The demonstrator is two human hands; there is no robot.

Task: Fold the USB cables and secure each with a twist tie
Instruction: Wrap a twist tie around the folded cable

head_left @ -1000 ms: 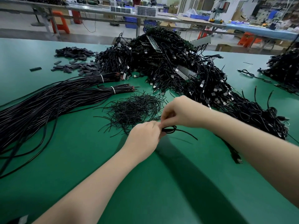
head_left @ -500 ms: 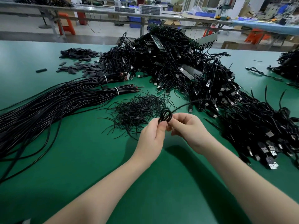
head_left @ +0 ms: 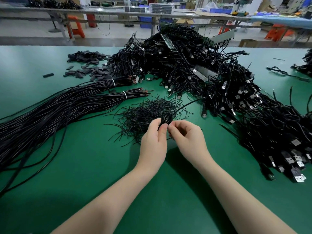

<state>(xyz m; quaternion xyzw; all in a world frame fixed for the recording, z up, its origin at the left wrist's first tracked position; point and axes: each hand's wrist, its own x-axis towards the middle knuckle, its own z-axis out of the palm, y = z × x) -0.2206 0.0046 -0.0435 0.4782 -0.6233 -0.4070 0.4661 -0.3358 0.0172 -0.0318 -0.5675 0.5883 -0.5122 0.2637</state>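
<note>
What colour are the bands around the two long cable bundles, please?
White bands, clearest in the head view, on black cable bundles.

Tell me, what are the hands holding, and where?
The left hand pinches a thin black cable folded into loops at the loops' lower end. The right hand pinches just beside it; what it pinches is unclear.
</note>
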